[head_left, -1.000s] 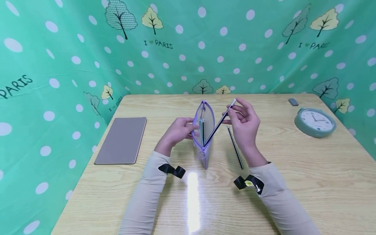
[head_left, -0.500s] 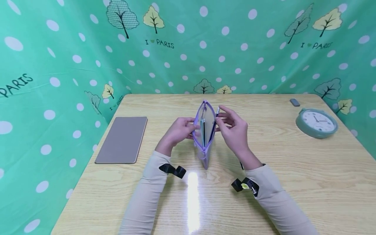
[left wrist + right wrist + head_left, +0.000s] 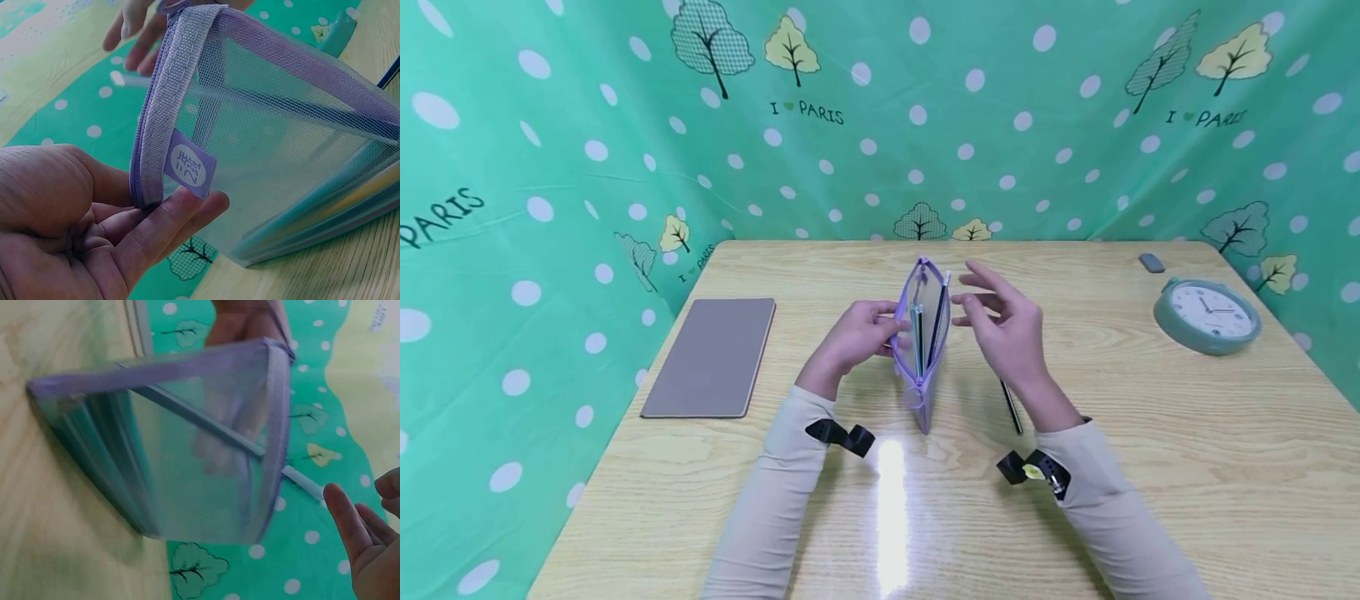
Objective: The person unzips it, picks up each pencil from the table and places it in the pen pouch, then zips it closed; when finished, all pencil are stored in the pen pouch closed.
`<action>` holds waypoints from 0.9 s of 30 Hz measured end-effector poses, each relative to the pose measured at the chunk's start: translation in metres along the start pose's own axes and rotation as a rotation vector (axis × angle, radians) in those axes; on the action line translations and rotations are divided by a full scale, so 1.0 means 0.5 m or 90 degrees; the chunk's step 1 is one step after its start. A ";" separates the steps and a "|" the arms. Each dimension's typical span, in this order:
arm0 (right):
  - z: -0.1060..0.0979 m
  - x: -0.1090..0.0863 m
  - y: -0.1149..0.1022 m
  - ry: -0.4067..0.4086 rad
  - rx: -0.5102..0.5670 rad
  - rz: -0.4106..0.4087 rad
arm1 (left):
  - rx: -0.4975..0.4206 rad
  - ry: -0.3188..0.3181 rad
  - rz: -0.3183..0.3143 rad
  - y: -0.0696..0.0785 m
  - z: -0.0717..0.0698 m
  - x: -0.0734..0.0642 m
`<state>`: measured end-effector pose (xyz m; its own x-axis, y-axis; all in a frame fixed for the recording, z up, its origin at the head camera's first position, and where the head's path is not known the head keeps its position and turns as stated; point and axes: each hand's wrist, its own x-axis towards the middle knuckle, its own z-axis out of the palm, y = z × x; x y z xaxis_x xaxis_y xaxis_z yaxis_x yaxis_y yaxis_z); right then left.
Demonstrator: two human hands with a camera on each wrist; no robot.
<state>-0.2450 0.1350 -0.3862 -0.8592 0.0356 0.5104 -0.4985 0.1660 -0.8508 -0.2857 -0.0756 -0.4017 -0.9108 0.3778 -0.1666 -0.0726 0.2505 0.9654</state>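
Note:
A see-through mesh pencil case [image 3: 927, 410] with purple edging stands on the table, its zip mouth gaping upward. My left hand [image 3: 853, 337] pinches the case's left rim between thumb and fingers, by a purple label [image 3: 190, 164]. Inside, several pencils [image 3: 919, 333] are gathered together. A dark pencil [image 3: 937, 323] leans along the right wall, its white end poking past the rim. Just right of that end, my right hand [image 3: 1011, 333] has its fingers spread and holds nothing; a fingertip is very near the pencil's white end [image 3: 305, 482]. Another dark pencil [image 3: 1011, 407] lies on the table, partly hidden by the right hand.
At the left lies a grey notebook [image 3: 711, 358]. A round green clock [image 3: 1206, 315] sits at the right, with a small grey eraser-like block [image 3: 1152, 262] behind it. Green patterned cloth [image 3: 880, 125] hangs behind the wooden table [image 3: 820, 517].
The right hand brought the dark pencil leftward and down into the case, let go of it, and drew back slightly right. The left hand stayed on the rim.

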 end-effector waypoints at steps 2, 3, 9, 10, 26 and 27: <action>-0.013 0.006 -0.005 0.010 0.000 -0.002 | 0.001 0.000 0.003 -0.001 0.000 0.000; -0.019 0.010 -0.007 0.017 -0.002 -0.003 | 0.000 0.000 0.004 -0.001 0.000 0.000; -0.060 0.029 -0.008 0.065 -0.017 0.021 | -0.005 -0.001 0.002 -0.001 0.000 -0.002; -0.068 0.032 -0.007 0.067 -0.021 0.032 | -0.006 -0.002 0.004 -0.002 0.000 -0.002; -0.160 0.101 0.141 -0.304 -0.125 0.466 | 0.001 -0.007 0.018 -0.005 -0.002 -0.004; -0.164 0.104 0.149 -0.326 -0.150 0.477 | 0.001 -0.008 0.017 -0.005 -0.001 -0.003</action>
<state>-0.3173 0.2299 -0.4130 -0.9208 -0.2149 -0.3253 0.1934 0.4727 -0.8597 -0.2845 -0.0771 -0.4036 -0.9071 0.3955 -0.1440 -0.0483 0.2420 0.9691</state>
